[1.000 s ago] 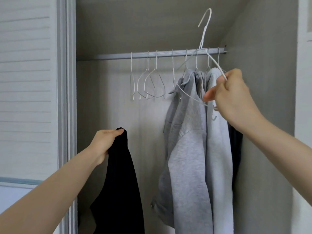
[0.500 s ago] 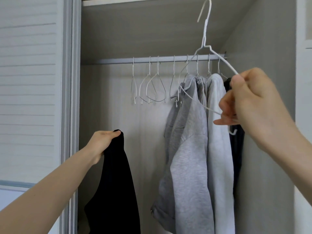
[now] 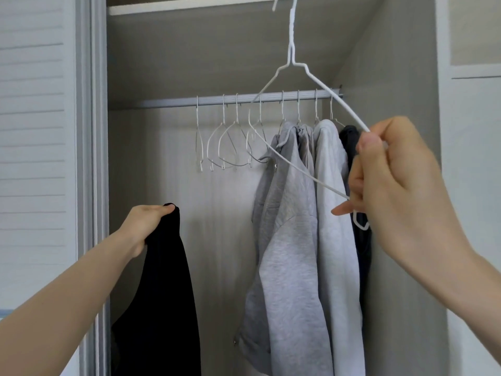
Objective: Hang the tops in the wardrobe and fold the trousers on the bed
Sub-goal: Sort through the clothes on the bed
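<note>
The black top (image 3: 162, 294) hangs from the left hand (image 3: 145, 223), which pinches its upper edge in front of the open wardrobe (image 3: 230, 50), while the right hand (image 3: 393, 185) grips a free white hanger (image 3: 292, 63) above the rail (image 3: 244, 99), so dressing the hanger looks next, feeding one wire shoulder into the neck.
</note>
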Demonstrator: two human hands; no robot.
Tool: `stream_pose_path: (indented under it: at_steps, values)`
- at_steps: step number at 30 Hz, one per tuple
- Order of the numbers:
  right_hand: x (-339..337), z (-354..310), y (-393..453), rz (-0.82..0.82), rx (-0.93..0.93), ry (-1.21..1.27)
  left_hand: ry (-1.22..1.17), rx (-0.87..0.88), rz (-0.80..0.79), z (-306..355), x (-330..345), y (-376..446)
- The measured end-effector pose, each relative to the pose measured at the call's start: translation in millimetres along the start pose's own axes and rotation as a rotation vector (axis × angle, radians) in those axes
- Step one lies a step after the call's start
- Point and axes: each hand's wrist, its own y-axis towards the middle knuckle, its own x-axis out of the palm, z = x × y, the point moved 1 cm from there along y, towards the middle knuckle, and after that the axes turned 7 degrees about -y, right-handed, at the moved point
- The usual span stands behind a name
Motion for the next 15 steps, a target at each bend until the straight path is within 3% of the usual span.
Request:
stream_pose_path:
  at_steps: [9, 15]
  values:
    - [9.7, 17.1, 12.2, 0.076, 0.005, 0.012, 0.000, 0.006, -0.004, -0.6, -4.5, -0.7]
    - [10.4, 9.8, -5.8, -0.057, -0.050, 0.234, -0.006, 0.021, 0.038, 6.1, -15.5, 3.8]
